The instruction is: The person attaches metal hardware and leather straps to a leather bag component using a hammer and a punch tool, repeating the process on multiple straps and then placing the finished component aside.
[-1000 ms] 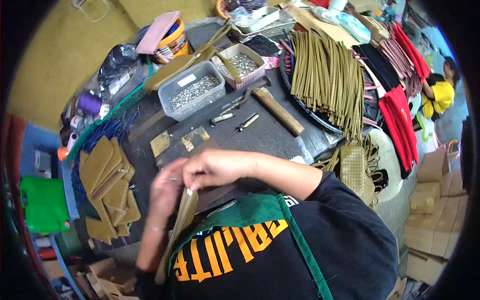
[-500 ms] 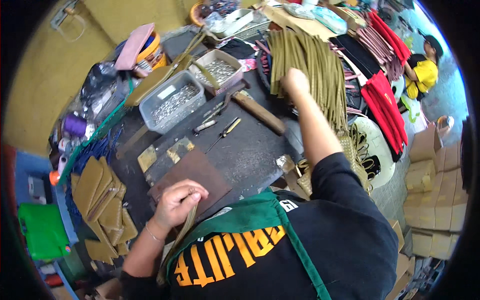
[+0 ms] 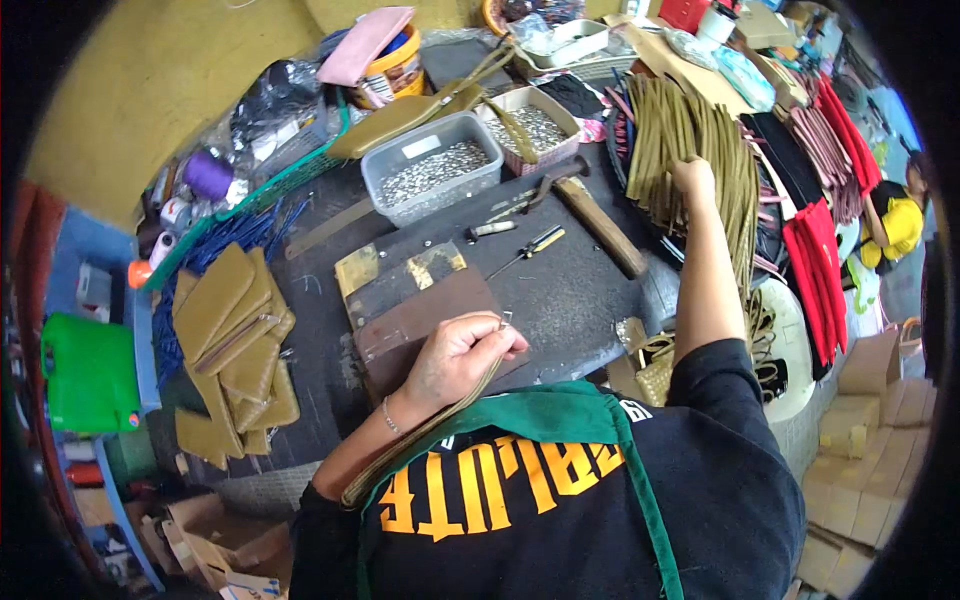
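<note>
My left hand [image 3: 462, 356] is closed over the near side of a reddish-brown plate [image 3: 415, 315], gripping an olive strap [image 3: 432, 425] that runs back along my forearm. A small metal ring or buckle [image 3: 507, 319] pokes up at its fingertips. With the arm stretched out to the far right, my right hand [image 3: 692, 180] has its fingers closed on the thick bundle of olive straps [image 3: 735, 215]. Its fingertips are partly hidden, so how many straps it grips does not show. Between the hands lie a hammer [image 3: 603, 230] and a screwdriver [image 3: 540, 241].
Beyond the plate stand a clear bin [image 3: 432, 208] and a pale bin [image 3: 525, 150] of small metal parts. Olive woven pouches [image 3: 235, 345] are piled at left, beside blue cords [image 3: 215, 255]. Red cloth pieces [image 3: 815, 290] hang at right. A person in yellow [image 3: 890, 235] is farther off.
The whole view has shifted, so the table sits farther right in it. The metal piece at my left fingertips now shows. My right hand stays at the strap bundle.
</note>
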`<state>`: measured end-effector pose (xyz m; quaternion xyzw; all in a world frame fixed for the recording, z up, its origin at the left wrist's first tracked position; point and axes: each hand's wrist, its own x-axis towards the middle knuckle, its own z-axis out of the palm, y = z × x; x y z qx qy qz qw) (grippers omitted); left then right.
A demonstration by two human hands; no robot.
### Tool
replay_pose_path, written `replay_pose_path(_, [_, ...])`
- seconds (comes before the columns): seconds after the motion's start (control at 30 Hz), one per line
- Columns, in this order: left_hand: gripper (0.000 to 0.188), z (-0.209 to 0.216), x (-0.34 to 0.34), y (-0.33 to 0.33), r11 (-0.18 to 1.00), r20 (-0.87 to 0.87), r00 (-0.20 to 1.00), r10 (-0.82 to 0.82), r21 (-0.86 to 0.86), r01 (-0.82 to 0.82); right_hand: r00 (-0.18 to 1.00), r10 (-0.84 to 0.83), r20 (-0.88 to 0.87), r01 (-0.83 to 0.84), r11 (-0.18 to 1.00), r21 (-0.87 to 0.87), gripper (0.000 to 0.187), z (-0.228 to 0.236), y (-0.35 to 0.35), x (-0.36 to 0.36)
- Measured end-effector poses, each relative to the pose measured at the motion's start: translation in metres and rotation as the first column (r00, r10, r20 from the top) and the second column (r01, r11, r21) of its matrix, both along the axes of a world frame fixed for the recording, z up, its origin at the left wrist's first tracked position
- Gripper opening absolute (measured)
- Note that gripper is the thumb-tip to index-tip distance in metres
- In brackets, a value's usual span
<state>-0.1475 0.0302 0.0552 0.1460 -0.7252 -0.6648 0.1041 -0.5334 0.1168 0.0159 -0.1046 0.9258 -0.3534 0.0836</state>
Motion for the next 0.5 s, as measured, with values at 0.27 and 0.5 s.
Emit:
replay_pose_path(0.27, [0.011,-0.006,-0.005,0.011,0.974,0.018,0.990,0.142,0.174,-0.143,0.480,0.774,0.412,0.191,0.367,-0.911,0.011,0.022,-0.001,0.196])
replay_pose_path(0.5, [0.021,-0.001,-0.007,0.018,0.929,0.062,0.984,0.168,0.325,-0.179,0.489,0.799,0.350,0.014,0.394,-0.919,0.011,0.026,0.008,0.222])
